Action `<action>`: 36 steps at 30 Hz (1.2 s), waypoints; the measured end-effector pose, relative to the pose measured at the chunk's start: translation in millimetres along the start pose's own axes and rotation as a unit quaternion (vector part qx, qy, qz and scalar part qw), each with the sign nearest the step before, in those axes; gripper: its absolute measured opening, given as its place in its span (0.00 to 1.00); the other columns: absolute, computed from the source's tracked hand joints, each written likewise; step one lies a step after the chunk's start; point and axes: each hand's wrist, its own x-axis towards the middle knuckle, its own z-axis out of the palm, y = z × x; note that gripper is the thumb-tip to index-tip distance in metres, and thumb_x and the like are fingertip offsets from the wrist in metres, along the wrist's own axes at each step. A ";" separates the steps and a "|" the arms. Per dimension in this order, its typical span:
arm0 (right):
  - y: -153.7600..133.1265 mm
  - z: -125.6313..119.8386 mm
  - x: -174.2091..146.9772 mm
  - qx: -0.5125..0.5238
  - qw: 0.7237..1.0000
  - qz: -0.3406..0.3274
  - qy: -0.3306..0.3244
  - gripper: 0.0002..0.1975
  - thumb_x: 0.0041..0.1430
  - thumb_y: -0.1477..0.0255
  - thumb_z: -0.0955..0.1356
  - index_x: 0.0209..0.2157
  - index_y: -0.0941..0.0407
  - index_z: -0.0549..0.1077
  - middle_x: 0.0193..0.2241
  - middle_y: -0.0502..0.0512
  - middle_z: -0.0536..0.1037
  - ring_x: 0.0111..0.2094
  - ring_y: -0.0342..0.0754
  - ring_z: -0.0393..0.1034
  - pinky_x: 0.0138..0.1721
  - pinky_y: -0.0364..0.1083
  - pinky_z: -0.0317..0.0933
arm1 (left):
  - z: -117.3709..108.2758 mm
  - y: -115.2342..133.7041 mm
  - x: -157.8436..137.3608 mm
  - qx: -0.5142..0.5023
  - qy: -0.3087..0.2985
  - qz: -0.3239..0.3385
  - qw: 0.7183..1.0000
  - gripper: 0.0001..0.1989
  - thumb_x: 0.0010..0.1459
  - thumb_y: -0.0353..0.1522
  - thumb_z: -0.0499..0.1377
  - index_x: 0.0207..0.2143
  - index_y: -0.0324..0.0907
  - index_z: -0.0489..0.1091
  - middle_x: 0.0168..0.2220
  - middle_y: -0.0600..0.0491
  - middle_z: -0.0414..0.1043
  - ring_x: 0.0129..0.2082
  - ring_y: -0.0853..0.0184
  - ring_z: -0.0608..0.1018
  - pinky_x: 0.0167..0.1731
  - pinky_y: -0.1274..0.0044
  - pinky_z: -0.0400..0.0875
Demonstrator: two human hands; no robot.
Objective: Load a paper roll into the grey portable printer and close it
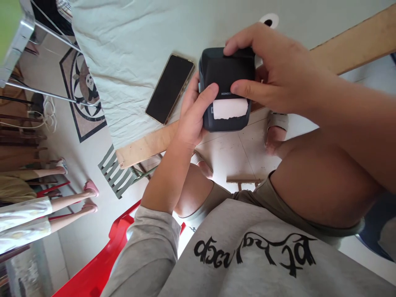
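A dark label printer with "NIIMBO" lettering is held between my hands, above the table's near edge. White paper with a torn edge sticks out of its slot towards me. My left hand is wrapped round its left side, thumb on top. On the other side my right hand grips it, the index finger at the far edge and the thumb on the lid. A smartphone with a dark screen lies left of the printer. Partly hidden behind my right hand is a white roll with a dark core.
The table carries a pale green cloth with a wooden board edge in front. A green slatted stool and a red chair stand at the left. Other people's legs show at far left, beside a metal frame.
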 end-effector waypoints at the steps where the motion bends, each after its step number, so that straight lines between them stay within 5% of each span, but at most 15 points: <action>1: -0.2 0.8 -1.5 0.002 1.000 -0.001 0.007 0.24 0.51 0.63 0.59 0.51 0.49 0.55 0.48 0.40 0.59 0.41 0.18 0.52 0.32 0.20 0.49 | 0.2 0.5 0.7 -0.006 -0.007 -0.001 1.000 0.11 0.51 0.41 0.54 0.36 0.47 0.67 0.41 0.57 0.72 0.53 0.67 0.71 0.50 0.77 0.70; 5: -1.8 2.9 -8.7 0.013 0.999 -0.004 0.030 0.24 0.52 0.61 0.58 0.52 0.48 0.54 0.51 0.39 0.55 0.46 0.20 0.53 0.34 0.20 0.52 | -0.4 2.7 3.5 -0.024 -0.033 0.008 0.999 0.14 0.56 0.41 0.45 0.34 0.47 0.68 0.44 0.59 0.72 0.58 0.69 0.66 0.56 0.76 0.67; 11: -2.5 4.3 -12.1 0.046 0.998 0.004 0.044 0.25 0.52 0.59 0.58 0.52 0.49 0.54 0.52 0.41 0.54 0.52 0.23 0.53 0.57 0.29 0.60 | -2.9 5.2 6.2 -0.078 -0.075 -0.018 0.994 0.16 0.59 0.39 0.42 0.45 0.56 0.64 0.42 0.63 0.73 0.59 0.71 0.64 0.61 0.73 0.62; 14: -2.2 5.8 -10.2 0.048 0.997 0.011 0.052 0.25 0.53 0.57 0.57 0.52 0.50 0.54 0.52 0.42 0.55 0.52 0.24 0.53 0.48 0.25 0.61 | -2.6 5.5 6.2 -0.095 -0.072 -0.033 0.992 0.17 0.59 0.39 0.41 0.44 0.52 0.65 0.40 0.60 0.74 0.58 0.71 0.65 0.62 0.72 0.59; 19: -2.5 8.7 -5.8 0.045 0.997 0.018 0.054 0.25 0.54 0.58 0.55 0.53 0.49 0.54 0.50 0.44 0.55 0.53 0.26 0.51 0.29 0.19 0.48 | -3.5 2.5 6.0 -0.107 -0.060 -0.057 0.991 0.21 0.56 0.45 0.44 0.41 0.40 0.67 0.42 0.55 0.72 0.52 0.69 0.71 0.59 0.72 0.65; 25: -4.4 9.7 -3.7 0.034 0.999 -0.007 0.037 0.28 0.51 0.59 0.57 0.54 0.49 0.52 0.54 0.45 0.49 0.44 0.21 0.53 0.25 0.18 0.48 | -11.0 -2.5 8.4 -0.119 -0.029 -0.060 0.991 0.19 0.53 0.47 0.48 0.38 0.44 0.67 0.42 0.54 0.72 0.51 0.65 0.72 0.53 0.72 0.70; 36: -9.1 1.0 -7.0 0.028 0.999 -0.001 0.036 0.28 0.48 0.61 0.61 0.52 0.49 0.53 0.50 0.42 0.56 0.32 0.15 0.51 0.22 0.16 0.47 | -14.6 -9.2 10.9 -0.107 -0.001 -0.048 0.993 0.18 0.49 0.47 0.52 0.35 0.46 0.69 0.38 0.56 0.72 0.37 0.69 0.75 0.36 0.76 0.73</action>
